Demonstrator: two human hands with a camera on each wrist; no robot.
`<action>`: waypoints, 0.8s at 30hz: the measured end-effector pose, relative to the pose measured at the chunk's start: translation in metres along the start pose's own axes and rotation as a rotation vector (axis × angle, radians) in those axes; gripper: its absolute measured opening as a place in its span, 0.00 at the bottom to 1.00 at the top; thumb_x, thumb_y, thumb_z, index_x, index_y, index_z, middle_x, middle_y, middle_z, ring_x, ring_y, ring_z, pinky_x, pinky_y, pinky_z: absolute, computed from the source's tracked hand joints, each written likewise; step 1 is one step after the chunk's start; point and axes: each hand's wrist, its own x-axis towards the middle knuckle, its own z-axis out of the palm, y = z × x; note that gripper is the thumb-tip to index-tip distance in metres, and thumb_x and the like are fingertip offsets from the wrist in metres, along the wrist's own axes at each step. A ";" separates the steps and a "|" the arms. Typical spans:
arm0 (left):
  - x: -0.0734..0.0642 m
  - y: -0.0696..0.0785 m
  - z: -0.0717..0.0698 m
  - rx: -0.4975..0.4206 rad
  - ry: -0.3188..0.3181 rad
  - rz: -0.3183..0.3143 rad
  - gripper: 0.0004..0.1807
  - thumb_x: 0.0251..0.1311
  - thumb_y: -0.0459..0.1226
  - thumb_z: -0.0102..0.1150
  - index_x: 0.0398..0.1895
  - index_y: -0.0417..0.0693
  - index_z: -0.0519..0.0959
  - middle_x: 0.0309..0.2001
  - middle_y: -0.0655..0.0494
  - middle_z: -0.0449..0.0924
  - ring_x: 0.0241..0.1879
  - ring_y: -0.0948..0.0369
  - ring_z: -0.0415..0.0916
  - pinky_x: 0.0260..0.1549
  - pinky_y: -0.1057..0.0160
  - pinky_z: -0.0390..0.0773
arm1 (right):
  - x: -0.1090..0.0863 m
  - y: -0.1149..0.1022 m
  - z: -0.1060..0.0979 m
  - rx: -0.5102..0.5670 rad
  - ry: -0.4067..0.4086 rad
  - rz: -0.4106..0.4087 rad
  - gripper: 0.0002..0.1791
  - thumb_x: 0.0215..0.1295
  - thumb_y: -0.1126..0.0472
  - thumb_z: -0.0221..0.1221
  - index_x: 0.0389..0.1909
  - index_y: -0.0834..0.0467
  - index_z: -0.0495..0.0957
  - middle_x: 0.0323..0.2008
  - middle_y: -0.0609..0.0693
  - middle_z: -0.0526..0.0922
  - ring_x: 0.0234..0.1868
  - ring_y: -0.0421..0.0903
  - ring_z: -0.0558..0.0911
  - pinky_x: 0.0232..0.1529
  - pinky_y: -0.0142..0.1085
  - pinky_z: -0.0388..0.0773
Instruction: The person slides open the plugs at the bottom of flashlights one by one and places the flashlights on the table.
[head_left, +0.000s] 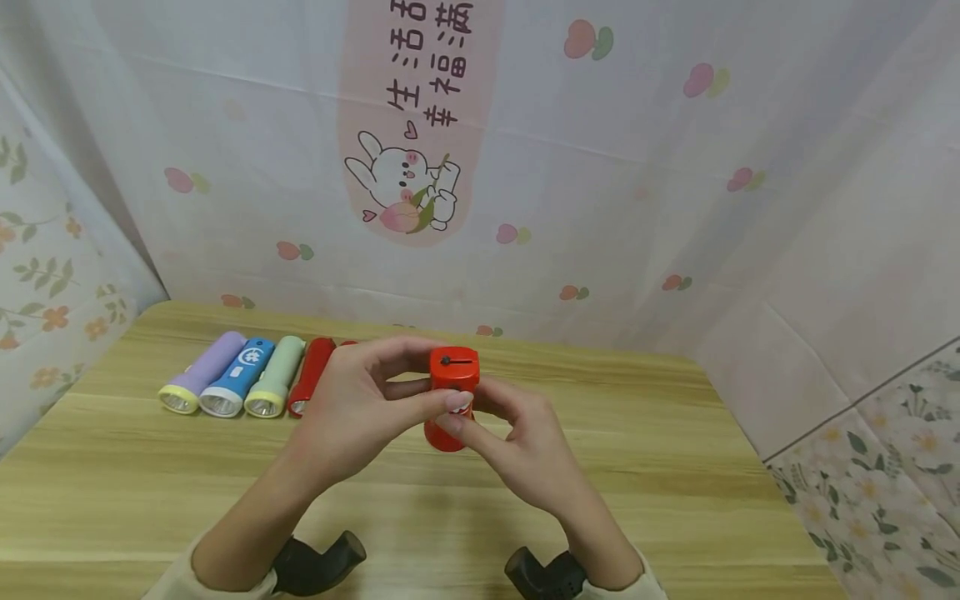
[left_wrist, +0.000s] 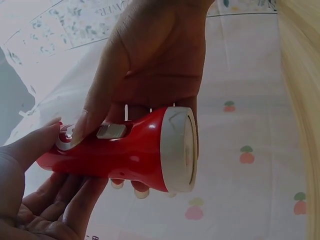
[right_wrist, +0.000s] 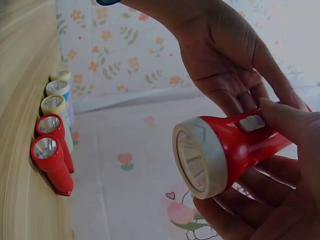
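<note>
Both hands hold a red flashlight [head_left: 454,377] over the table, its tail end up and its lens facing down. My left hand [head_left: 352,417] grips the tail end, thumb across the front and fingers behind. Lower on the body, my right hand [head_left: 528,446] has its thumb close to the left thumb and its fingers wrapped behind. The left wrist view shows the flashlight's white head ring [left_wrist: 172,150] and the grey slide switch [left_wrist: 112,131], just beside the right thumb. Its clear lens [right_wrist: 191,162] looks unlit in the right wrist view.
At the table's left lie a purple flashlight [head_left: 212,364], a blue one [head_left: 243,371], a pale green one [head_left: 279,372] and two red ones [right_wrist: 50,125], partly behind my left hand in the head view. Printed curtains [head_left: 600,167] enclose the wooden table [head_left: 637,492].
</note>
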 end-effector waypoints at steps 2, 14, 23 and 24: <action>0.000 0.000 0.000 -0.006 -0.010 -0.006 0.21 0.53 0.35 0.76 0.52 0.51 0.84 0.49 0.55 0.87 0.49 0.58 0.88 0.48 0.60 0.85 | 0.000 0.001 0.000 0.002 0.012 -0.017 0.17 0.66 0.58 0.67 0.55 0.48 0.83 0.49 0.43 0.88 0.53 0.40 0.87 0.60 0.39 0.82; -0.001 0.002 -0.001 0.028 -0.033 -0.004 0.16 0.61 0.39 0.70 0.52 0.49 0.84 0.48 0.54 0.87 0.48 0.58 0.88 0.49 0.61 0.86 | -0.001 0.001 -0.001 -0.119 0.023 -0.137 0.14 0.66 0.59 0.67 0.52 0.54 0.84 0.45 0.47 0.90 0.49 0.40 0.88 0.54 0.37 0.85; 0.001 -0.001 -0.007 0.159 -0.004 0.009 0.13 0.72 0.44 0.58 0.51 0.50 0.86 0.43 0.56 0.89 0.46 0.60 0.86 0.50 0.60 0.85 | -0.002 -0.003 0.000 -0.207 0.027 -0.126 0.14 0.64 0.56 0.68 0.50 0.51 0.85 0.44 0.42 0.90 0.48 0.37 0.88 0.50 0.34 0.85; 0.001 -0.001 -0.007 0.156 -0.008 0.008 0.14 0.72 0.43 0.58 0.51 0.49 0.86 0.43 0.55 0.89 0.46 0.60 0.86 0.50 0.60 0.85 | -0.002 -0.003 0.000 -0.214 0.026 -0.123 0.14 0.64 0.56 0.68 0.50 0.51 0.84 0.44 0.42 0.90 0.48 0.36 0.88 0.50 0.34 0.85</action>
